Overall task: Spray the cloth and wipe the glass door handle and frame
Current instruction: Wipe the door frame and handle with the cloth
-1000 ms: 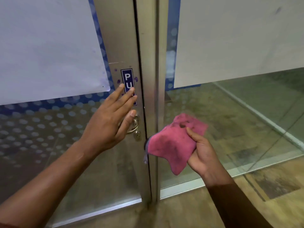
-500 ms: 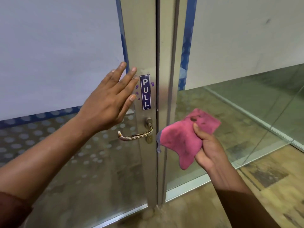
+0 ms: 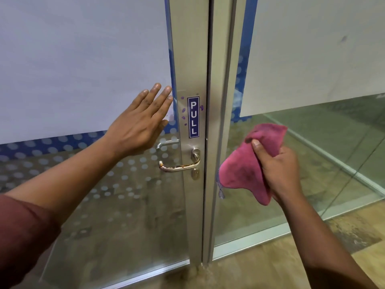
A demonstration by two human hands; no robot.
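A metal lever handle (image 3: 179, 165) with brown smears sticks out from the grey metal door frame (image 3: 192, 59), below a blue PULL sticker (image 3: 193, 117). Purple spots dot the frame beside the sticker. My left hand (image 3: 141, 124) lies flat and open against the glass door (image 3: 83, 69), just left of the frame and above the handle. My right hand (image 3: 279, 165) grips a bunched pink cloth (image 3: 241, 170) to the right of the frame, at handle height. Whether the cloth touches the frame is unclear.
A fixed glass panel (image 3: 312, 163) with a white film stands right of the door. Blue dotted film crosses the door glass. The brown floor (image 3: 291, 257) runs along the bottom rails. No spray bottle is in view.
My left hand has slid up and left off the handle onto the glass, uncovering the lever. The view has shifted, so the door frame sits further right. The cloth stays in my right hand.
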